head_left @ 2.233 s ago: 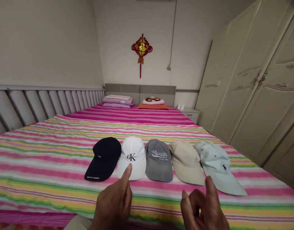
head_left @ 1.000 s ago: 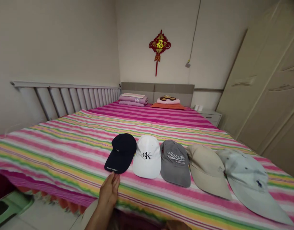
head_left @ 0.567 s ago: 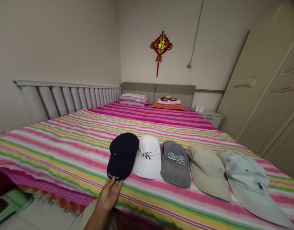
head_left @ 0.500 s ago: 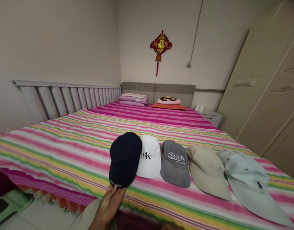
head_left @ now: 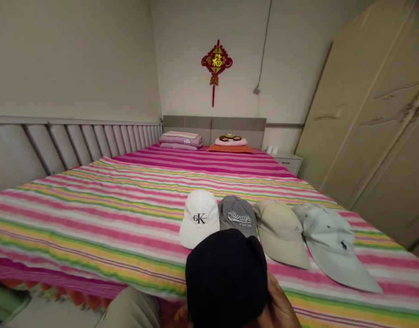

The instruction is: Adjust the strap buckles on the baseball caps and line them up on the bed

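Right of the white cap point(head_left: 200, 218) with black letters sit gray, beige and pale blue caps on a multicolored striped bedspread point(head_left: 93, 214).

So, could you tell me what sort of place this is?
Most likely a bedroom: there's a wide bed with a headboard, folded bedding, and a wardrobe alongside.

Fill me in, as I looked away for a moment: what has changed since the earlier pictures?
The left hand took the black cap by its brim; its grip is mostly hidden now. The cap left the row's left end, moving up off the bed, rightward and toward the person. The right hand has come to its side. The other four caps stayed in their row.
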Available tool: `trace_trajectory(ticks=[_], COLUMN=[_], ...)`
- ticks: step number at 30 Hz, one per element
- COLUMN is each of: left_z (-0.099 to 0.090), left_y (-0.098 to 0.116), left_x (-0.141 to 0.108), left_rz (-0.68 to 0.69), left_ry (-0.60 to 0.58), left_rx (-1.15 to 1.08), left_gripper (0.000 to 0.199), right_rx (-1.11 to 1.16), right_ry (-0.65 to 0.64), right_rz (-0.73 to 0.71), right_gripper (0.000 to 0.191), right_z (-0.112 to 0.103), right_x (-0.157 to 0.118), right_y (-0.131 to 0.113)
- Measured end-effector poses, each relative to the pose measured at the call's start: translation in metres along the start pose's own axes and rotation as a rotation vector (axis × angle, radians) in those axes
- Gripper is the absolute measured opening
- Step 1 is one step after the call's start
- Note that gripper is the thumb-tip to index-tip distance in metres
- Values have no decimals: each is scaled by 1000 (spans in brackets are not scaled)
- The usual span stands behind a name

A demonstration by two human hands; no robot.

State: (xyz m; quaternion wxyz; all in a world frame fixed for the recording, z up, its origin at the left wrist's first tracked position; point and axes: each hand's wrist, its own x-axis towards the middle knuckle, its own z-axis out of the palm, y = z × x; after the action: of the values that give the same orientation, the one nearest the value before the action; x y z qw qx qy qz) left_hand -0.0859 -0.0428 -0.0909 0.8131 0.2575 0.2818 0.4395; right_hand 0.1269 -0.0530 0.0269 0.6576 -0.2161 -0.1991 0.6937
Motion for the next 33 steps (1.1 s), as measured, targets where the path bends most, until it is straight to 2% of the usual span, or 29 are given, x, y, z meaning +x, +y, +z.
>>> trace_trajectory(ticks=[4,6,8,12,15,18,20,23,25,27,29,33], left_z=[13,22,33,61,78,92,101,116,125,131,135,136], left_y=[25,37,47,64,73,77,79,80,81,82,82,78], left_x=[-4,3,13,30,32,30,27,24,20,17,15,12], left_rz=[-56,-100,-135,-37,-26,-4,-12,-41,-62,-75,-83,-103], left_ry=[-20,-31,-76,-182,-184,-191,-223,-305,-363,-390,-376,-287], left_rx=[20,24,30,84,110,96,113,136,141,143,146,164], left_gripper=[31,28,34,20,26,27,27,25,30,35,36,25], right_rx=[-57,-119,-191,-297,-412,-504,-555,-695,-762,-772,-768,-776], right_ry=[48,52,36,-48,-83,-93,-138,-198,-210,-208,-215,-209], right_rz=[35,75,117,158,192,165,148,199,227,191,154,132], right_gripper=[24,34,41,37,35,36,43,54,51,41,35,34], right_z=[-16,-19,-18,-19,-27,-33,-30,-15,-3,7,13,18], right_x=[-11,-16,-21,-32,-41,-44,-42,-32,-26,-21,-19,-21], right_y=[-7,-8,-8,-9,-14,-24,-30,-34,-34,-32,-29,-28])
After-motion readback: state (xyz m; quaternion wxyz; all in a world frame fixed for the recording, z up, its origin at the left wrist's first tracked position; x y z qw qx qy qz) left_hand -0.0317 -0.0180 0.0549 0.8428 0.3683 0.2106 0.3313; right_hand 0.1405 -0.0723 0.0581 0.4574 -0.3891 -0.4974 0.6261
